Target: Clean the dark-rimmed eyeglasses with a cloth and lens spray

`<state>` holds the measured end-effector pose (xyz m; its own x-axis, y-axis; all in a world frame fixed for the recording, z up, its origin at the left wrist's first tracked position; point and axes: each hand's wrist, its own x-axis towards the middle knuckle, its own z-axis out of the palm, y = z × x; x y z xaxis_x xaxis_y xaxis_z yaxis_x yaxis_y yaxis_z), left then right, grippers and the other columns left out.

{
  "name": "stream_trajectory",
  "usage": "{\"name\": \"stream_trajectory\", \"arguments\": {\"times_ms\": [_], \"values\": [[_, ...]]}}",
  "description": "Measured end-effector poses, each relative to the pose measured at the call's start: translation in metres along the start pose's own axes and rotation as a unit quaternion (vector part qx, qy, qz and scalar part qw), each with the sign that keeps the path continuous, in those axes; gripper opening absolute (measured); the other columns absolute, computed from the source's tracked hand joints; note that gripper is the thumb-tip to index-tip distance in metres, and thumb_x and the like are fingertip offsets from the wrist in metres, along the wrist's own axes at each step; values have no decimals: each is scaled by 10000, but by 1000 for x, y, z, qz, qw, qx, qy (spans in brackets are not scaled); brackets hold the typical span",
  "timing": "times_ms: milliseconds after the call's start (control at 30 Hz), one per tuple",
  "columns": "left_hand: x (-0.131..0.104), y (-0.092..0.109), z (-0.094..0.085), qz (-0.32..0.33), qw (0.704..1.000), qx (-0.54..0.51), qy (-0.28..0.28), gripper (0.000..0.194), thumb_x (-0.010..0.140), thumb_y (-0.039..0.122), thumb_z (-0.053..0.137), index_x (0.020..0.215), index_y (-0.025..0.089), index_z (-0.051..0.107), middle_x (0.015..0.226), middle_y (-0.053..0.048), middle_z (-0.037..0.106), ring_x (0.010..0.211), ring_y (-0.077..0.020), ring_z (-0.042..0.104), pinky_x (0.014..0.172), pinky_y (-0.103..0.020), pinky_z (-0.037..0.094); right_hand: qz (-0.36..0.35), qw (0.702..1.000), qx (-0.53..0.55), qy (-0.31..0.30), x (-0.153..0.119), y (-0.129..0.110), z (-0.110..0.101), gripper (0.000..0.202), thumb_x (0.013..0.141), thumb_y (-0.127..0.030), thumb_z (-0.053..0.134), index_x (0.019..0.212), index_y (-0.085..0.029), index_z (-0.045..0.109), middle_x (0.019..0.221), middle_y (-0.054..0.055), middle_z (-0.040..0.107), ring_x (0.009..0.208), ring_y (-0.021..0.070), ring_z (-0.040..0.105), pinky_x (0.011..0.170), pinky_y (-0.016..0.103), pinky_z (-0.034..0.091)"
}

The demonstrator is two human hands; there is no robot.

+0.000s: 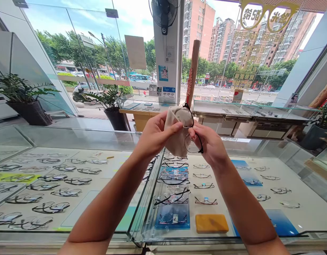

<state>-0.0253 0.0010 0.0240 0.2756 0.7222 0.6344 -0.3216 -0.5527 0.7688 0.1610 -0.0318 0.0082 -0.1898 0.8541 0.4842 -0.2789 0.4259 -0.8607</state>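
Observation:
A pair of dark-rimmed eyeglasses (192, 120) is held up above the glass counter, tilted steeply. My left hand (159, 132) pinches a pale beige cleaning cloth (176, 143), which is folded around the upper lens, with the thumb pressed near that lens. My right hand (208, 141) grips the glasses by the middle and the lower lens rim. Part of the upper lens is covered by the cloth, and the right fingertips partly hide behind the lower lens.
Below, a glass display case (150, 216) holds rows of spectacles (206, 186) and an orange-yellow case (211, 223). Farther off stand another counter (142, 118), potted plants (117, 115), a pillar with a wall fan (165, 16), and large windows facing a street.

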Motion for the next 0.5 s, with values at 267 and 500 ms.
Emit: {"name": "stream_trajectory", "arguments": {"times_ms": [267, 500], "values": [[1, 2, 0, -3, 1000, 1, -19, 420, 810, 487, 997, 1055, 180, 850, 958, -95, 809, 808, -203, 716, 742, -297, 598, -19, 1000, -1, -16, 1, 1, 0, 364, 990, -481, 683, 730, -229, 654, 911, 40, 520, 880, 195, 490, 778, 310, 481], [1, 5, -2, -15, 999, 0, -29, 401, 798, 486, 1005, 1000, 181, 840, 940, -90, 791, 804, -211, 708, 737, -305, 586, -14, 1000, -5, -3, 1, 0, 2, 359, 978, -480, 693, 730, -225, 646, 888, 26, 489, 803, 177, 440, 718, 305, 456]]}}
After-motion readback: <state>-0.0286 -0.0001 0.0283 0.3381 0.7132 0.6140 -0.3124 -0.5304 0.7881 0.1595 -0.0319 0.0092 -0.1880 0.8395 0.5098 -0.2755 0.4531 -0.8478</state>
